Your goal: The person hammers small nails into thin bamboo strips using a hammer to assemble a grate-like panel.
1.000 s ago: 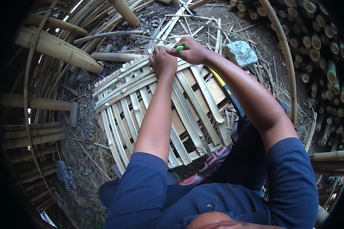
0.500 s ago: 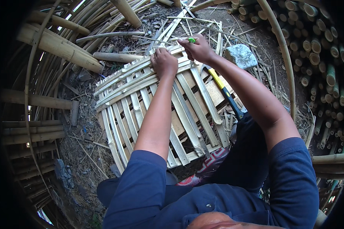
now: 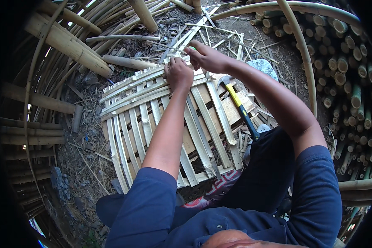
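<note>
In front of me lies a slatted bamboo panel (image 3: 202,124), its pale strips crossed by several long strips along the far side. My left hand (image 3: 179,74) is closed over the cross strips near the panel's far edge, fingers curled over them. Just to its right, my right hand (image 3: 206,58) is wrapped round a green-handled tool (image 3: 191,48). A thin dark line, perhaps its blade, runs leftward beyond the far edge; I cannot make out its kind. A claw hammer (image 3: 238,103) with a yellow and black handle rests at the panel's right side, near my knee.
A pale stone (image 3: 263,68) lies beyond my right forearm. Stacked bamboo poles (image 3: 343,74) fill the right side, behind a curved pole (image 3: 304,49). Thick bamboo beams (image 3: 66,45) stand at the left. Split strips and shavings litter the ground.
My right hand has moved left and slightly nearer with the green-handled tool, closer to my left hand. The left hand keeps its place on the strips. The whole view has shifted slightly.
</note>
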Tool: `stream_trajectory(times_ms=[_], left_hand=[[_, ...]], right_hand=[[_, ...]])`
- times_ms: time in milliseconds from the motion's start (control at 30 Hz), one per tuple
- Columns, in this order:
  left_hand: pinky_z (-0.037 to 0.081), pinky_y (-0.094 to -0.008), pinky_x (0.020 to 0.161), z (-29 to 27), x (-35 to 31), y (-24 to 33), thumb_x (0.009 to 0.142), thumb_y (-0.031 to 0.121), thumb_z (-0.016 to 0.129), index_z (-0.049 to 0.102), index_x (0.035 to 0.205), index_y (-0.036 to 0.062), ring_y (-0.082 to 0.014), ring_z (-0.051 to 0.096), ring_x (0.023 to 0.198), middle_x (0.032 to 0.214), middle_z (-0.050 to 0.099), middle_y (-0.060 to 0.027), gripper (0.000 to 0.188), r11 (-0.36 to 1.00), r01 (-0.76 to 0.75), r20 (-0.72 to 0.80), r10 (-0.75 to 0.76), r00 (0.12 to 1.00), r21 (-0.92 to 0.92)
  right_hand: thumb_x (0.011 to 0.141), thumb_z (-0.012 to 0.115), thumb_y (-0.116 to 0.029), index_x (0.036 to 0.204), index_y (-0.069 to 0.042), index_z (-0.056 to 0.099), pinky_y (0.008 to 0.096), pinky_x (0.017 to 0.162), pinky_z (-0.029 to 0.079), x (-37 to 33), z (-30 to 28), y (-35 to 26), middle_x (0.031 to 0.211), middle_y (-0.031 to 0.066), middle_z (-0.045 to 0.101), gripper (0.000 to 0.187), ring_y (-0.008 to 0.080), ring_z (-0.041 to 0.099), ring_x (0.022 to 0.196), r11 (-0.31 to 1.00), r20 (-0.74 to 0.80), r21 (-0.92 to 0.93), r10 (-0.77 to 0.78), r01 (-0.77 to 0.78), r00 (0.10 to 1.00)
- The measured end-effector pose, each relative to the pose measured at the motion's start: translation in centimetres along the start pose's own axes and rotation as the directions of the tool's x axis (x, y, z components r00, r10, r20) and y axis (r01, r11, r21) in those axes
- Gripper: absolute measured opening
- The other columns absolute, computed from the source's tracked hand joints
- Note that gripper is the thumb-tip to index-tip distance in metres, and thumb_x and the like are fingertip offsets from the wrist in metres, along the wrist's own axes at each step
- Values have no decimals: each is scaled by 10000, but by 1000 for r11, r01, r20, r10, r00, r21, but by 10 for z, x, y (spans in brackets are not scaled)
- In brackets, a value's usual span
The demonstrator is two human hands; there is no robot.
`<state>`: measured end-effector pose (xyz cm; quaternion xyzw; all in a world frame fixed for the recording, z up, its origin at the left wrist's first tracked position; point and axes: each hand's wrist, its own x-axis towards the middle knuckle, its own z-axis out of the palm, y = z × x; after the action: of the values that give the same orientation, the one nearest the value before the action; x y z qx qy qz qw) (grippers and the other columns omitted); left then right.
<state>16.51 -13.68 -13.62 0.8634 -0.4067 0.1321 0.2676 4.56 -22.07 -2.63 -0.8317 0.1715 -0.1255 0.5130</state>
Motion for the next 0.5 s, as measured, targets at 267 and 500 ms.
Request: stream_trajectory(times_ms=[267, 500], left_hand=[[358, -507, 1142, -5, 4, -1, 1029, 238, 513, 625, 1146, 81, -360, 510, 1313, 1260, 606, -113, 226, 996, 85, 155, -86, 984, 16], [360, -487, 1142, -5, 4, -1, 1032, 235, 503, 632, 1138, 75, -346, 532, 1284, 1248, 613, -121, 232, 997, 79, 140, -81, 987, 17]], right_hand=[[911, 588, -4, 825, 57, 714, 346, 487, 576, -2, -59, -67, 715, 189, 718, 164, 280, 691, 514, 628, 297, -779, 364, 3, 883], [726, 776, -34, 1010, -78, 815, 459, 739, 584, 9, -27, -72, 959, 135, 771, 289, 326, 745, 877, 76, 305, -946, 536, 315, 787]])
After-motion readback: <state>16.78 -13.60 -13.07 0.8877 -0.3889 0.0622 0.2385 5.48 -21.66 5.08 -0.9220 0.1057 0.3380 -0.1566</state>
